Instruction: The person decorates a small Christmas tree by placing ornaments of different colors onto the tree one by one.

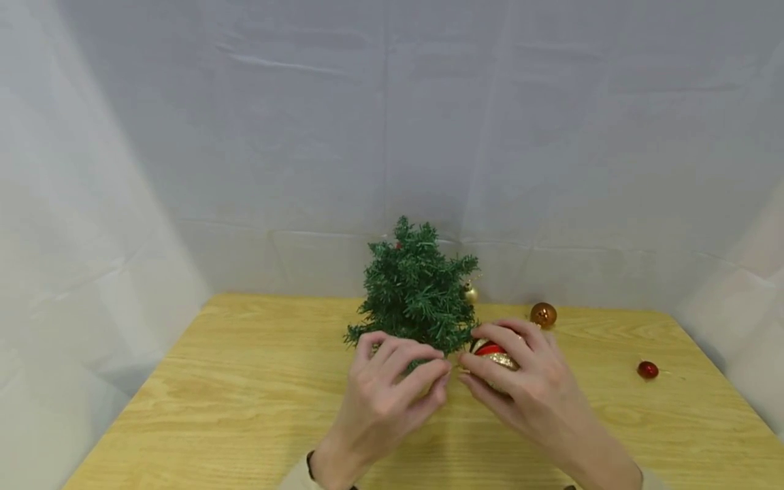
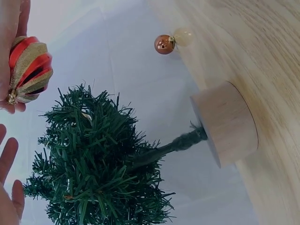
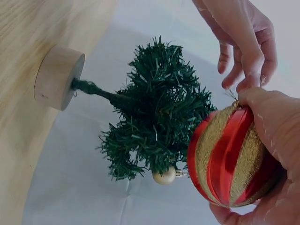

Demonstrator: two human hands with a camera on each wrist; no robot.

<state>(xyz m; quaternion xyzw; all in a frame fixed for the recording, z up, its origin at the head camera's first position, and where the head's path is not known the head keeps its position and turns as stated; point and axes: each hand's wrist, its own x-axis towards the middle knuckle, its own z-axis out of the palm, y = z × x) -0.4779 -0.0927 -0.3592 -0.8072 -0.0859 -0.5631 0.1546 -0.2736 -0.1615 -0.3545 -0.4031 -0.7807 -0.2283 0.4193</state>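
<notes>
My right hand grips a large red-and-gold striped Christmas bauble, fingers curled round its side. The bauble's gold cap faces my left hand. That hand is beside the cap with its fingers loosely bent; in the left wrist view its fingers are spread apart, nothing visible between them. Both hands are in front of a small green artificial Christmas tree, near its lower branches. The tree stands on a round wooden base, which the hands and branches hide in the head view.
A pale gold bauble hangs at the tree's right side. A small red one shows near its top. On the wooden table lie a copper bauble at the back right and a dark red one further right. White sheeting surrounds the table.
</notes>
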